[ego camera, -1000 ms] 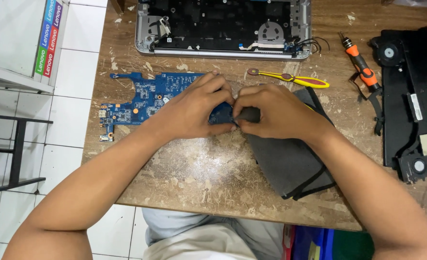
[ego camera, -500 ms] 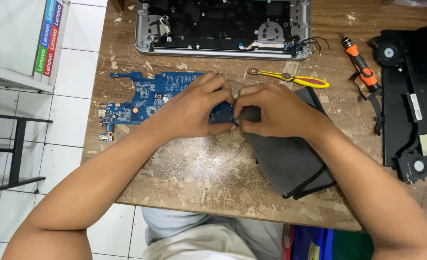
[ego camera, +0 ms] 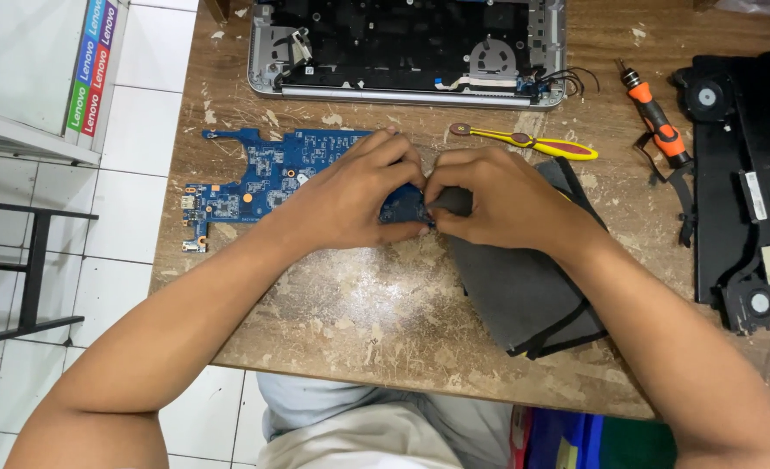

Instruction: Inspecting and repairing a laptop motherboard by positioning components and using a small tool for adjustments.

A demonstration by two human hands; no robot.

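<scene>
Head view: the left hand (ego camera: 350,195) presses the blue board (ego camera: 263,178) flat to steady it on the table (ego camera: 359,321), while the right hand (ego camera: 498,204) pinches a small dark part (ego camera: 452,201) at the board's edge, over a grey cloth (ego camera: 524,295).

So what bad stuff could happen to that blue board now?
The left hand and right hand both press on the blue circuit board; pushing hard might bend it or break a tiny part. The wooden table looks rough and flaky, so grit might scratch it.
</scene>
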